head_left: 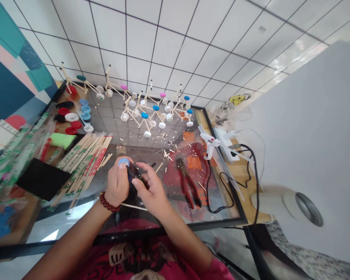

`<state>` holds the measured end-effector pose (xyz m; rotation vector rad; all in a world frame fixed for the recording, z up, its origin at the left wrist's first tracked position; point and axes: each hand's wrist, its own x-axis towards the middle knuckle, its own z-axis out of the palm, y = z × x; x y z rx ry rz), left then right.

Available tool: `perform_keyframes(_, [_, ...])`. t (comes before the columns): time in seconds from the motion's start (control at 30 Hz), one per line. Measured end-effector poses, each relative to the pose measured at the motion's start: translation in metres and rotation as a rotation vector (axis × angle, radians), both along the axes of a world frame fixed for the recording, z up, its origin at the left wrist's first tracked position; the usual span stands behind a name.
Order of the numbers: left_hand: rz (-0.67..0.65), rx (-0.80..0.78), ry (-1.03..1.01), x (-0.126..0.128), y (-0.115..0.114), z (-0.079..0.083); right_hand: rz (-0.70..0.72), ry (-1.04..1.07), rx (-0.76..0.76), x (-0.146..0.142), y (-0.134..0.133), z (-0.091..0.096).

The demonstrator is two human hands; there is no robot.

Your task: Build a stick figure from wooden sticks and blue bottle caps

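Left hand (118,182) holding blue cap (123,161), sticks (81,165) inside printed wrappers (98,157)

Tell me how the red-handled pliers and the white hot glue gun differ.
Colour: the red-handled pliers have red grips and a dark head; the white hot glue gun is mostly white.
Shape: the pliers have two long handles; the glue gun has one grip.
Place: the pliers lie closer to the right hand than the glue gun.
Shared: neither is held.
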<state>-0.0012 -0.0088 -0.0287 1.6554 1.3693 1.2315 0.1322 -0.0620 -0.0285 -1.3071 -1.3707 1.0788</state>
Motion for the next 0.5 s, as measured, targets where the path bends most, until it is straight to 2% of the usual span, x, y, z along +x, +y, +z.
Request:
perform_keyframes(0.13, [0.026,0.064,0.059,-0.003,0.0,-0.003,-0.002,-0.503,0.235,0.012,0.0,0.006])
perform_keyframes(0.27, [0.064,0.001,0.073,0.003,-0.001,-0.009,0.052,-0.94,0.28,0.008,0.004,0.005])
perform_keyframes(0.33, [0.074,-0.021,0.069,0.005,0.0,-0.012,0.092,-1.036,0.274,0.004,0.007,0.002])
perform_keyframes(0.5, [0.052,-0.006,0.077,0.002,0.005,-0.012,0.185,-1.04,0.194,0.004,0.012,0.007])
